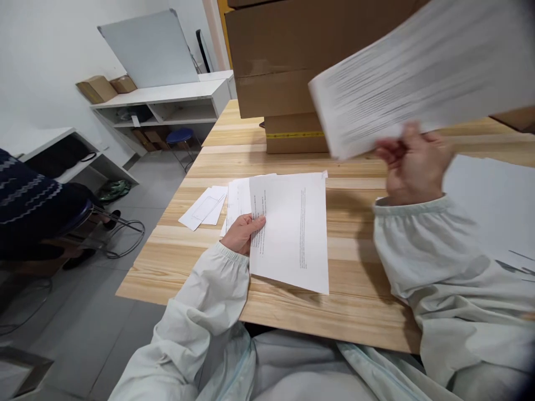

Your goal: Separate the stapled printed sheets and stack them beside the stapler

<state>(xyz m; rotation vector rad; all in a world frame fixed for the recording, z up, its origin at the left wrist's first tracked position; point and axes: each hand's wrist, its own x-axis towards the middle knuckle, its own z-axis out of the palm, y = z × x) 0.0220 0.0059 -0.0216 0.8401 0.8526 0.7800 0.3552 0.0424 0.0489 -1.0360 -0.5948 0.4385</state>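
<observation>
Two Hands, Two Lots of Paper

Two hands are busy at a wooden table (359, 301). The left hand (242, 233) rests on the edge of a folded sheet (292, 228) that lies flat on the table. Its thumb is on top of the paper and its fingers curl under the edge, so it is gripping that sheet. The right hand (412, 161) is up in the air. It pinches a printed sheet (418, 72) by the bottom edge, and this paper looks blurry.

More white papers (237, 197) lie under the folded sheet, and small envelopes (204, 207) sit just beside them. Big cardboard boxes (288, 67) stand at the far end of the table. Another white sheet (497, 200) lies at the right side. A person in a dark sweater (25, 195) sits off to the left.

Things could go wrong. The raised paper is held only by a small pinch, so it could slip and fall, or bend. The folded sheet could also slide or crease if the left hand pushes too hard.
</observation>
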